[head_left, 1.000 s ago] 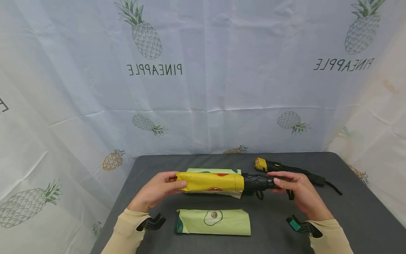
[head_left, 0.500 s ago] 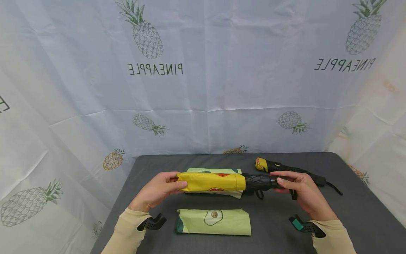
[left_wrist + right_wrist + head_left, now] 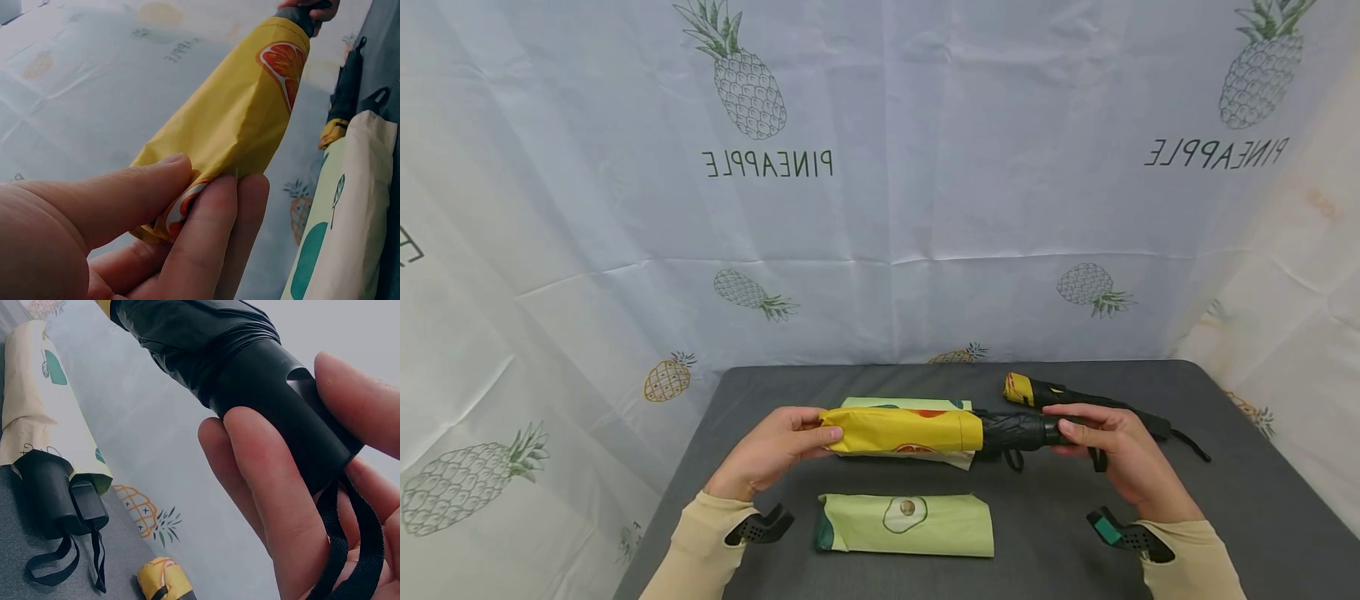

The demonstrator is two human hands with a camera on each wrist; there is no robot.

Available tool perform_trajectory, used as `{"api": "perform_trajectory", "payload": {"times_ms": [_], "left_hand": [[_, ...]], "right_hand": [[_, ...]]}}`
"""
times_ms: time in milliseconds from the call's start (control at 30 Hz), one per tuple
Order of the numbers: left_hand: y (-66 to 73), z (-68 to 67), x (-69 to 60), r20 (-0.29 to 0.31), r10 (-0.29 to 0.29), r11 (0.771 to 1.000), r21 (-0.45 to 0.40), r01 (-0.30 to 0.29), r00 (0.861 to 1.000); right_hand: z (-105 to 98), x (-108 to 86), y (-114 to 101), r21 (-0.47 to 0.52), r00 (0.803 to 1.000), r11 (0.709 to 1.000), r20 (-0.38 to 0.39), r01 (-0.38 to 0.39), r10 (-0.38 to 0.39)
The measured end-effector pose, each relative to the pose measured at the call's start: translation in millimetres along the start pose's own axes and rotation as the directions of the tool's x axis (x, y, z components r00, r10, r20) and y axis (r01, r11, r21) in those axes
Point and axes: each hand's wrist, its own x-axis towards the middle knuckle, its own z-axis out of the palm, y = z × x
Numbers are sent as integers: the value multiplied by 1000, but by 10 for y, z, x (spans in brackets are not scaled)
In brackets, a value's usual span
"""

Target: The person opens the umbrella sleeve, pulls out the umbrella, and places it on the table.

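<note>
Now you're pinching the end of the yellow sleeve (image 3: 895, 430) in your left hand (image 3: 771, 450), and your right hand (image 3: 1116, 454) is gripping the black umbrella (image 3: 1011, 432) by its handle (image 3: 287, 419). That umbrella is sitting partly inside the sleeve, both hanging above the counter (image 3: 1037, 525). Nearer you, a green avocado-print sleeve (image 3: 940, 533) is lying flat; back right, a yellow-ended umbrella (image 3: 1048, 394) is resting.

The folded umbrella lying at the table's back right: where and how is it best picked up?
Probably by its black handle, from above and the right: that end points right and toward the person, while in the head view the right hand hides part of the middle.
</note>
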Motion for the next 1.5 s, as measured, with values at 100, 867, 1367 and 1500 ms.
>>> {"api": "perform_trajectory", "payload": {"times_ms": [100, 867, 1367, 1500], "left_hand": [[0, -2, 0, 1, 3, 1000, -1, -3, 1000], [17, -47, -35, -17, 5, 1000, 5, -5, 1000], [20, -107, -57, -23, 7, 1000, 13, -7, 1000], [24, -116, -52, -17, 17, 1000, 3, -17, 1000]], "right_hand": [[-6, 1, 1, 1, 1000, 1000, 0, -1, 1], [-92, -5, 28, 63, 1000, 998, 14, 15, -16], [-168, -23, 16, 90, 1000, 996, 8, 9, -10], [-191, -23, 18, 108, 1000, 994, 10, 18, -19]]}}
